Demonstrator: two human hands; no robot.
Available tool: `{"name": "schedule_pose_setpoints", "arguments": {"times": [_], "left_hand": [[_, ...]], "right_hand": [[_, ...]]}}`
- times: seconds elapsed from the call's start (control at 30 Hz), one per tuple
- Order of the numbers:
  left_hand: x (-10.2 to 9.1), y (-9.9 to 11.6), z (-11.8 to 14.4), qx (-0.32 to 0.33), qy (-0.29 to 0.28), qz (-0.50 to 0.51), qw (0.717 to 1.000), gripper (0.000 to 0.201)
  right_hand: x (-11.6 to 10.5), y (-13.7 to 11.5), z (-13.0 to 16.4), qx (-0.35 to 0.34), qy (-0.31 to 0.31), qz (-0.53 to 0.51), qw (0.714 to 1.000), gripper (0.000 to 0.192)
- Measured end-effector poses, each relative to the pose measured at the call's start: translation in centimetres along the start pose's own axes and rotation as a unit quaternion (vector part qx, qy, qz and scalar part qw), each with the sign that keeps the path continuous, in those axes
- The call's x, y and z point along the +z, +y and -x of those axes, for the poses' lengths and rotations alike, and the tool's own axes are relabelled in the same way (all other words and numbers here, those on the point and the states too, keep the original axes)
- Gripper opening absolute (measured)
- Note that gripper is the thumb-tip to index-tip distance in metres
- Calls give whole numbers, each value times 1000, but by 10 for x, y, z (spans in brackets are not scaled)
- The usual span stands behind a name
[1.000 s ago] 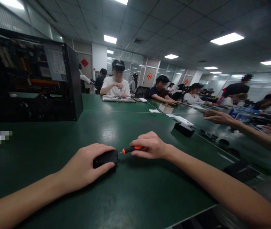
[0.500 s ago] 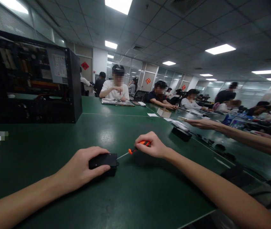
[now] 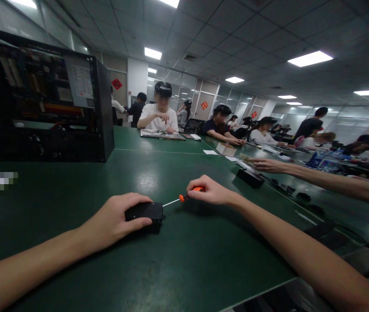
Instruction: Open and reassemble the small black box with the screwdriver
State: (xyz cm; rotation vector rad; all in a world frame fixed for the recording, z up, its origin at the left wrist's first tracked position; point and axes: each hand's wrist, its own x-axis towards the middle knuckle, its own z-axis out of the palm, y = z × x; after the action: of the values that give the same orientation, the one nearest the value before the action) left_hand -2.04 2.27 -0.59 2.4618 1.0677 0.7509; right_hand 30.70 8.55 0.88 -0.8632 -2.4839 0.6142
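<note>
A small black box [image 3: 145, 212] lies on the green table [image 3: 177, 260] in front of me. My left hand [image 3: 115, 219] rests over its left part and holds it down. My right hand [image 3: 210, 191] grips a screwdriver with an orange handle [image 3: 189, 193]. Its thin metal shaft [image 3: 170, 202] points left and reaches the right end of the black box.
An open black computer case [image 3: 41, 95] stands at the back left. A neighbour's arm [image 3: 317, 180] stretches across the table on the right, above a black device [image 3: 249, 177] and small dark parts [image 3: 303, 197]. Several people sit along the far side.
My right hand has drawn back to the right, so more of the screwdriver's shaft shows between the handle and the box. The neighbour's arm moved further left.
</note>
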Motion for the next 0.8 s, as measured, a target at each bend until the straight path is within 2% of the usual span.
{"name": "schedule_pose_setpoints", "arguments": {"times": [0.13,0.33,0.4,0.47,0.6,0.7,0.8], "left_hand": [[0,-1,0,3,8,-3,1000,42],[0,2,-1,8,4,-9,1000,41],[0,2,-1,10,3,-12,1000,41],[0,2,-1,8,1,-16,1000,41],[1,4,-1,4,3,-16,1000,42],[0,6,-1,1,2,-16,1000,42],[-8,7,0,15,-27,-16,999,51]], "right_hand": [[0,-1,0,8,-41,-7,999,43],[-30,-9,6,13,-59,22,998,40],[-32,-8,6,21,-63,13,998,40],[-23,-5,5,24,-77,-9,997,40],[9,-3,-1,-2,-121,-15,993,44],[24,-11,-3,-41,-86,20,995,43],[26,-24,-1,-73,-57,67,993,39]]}}
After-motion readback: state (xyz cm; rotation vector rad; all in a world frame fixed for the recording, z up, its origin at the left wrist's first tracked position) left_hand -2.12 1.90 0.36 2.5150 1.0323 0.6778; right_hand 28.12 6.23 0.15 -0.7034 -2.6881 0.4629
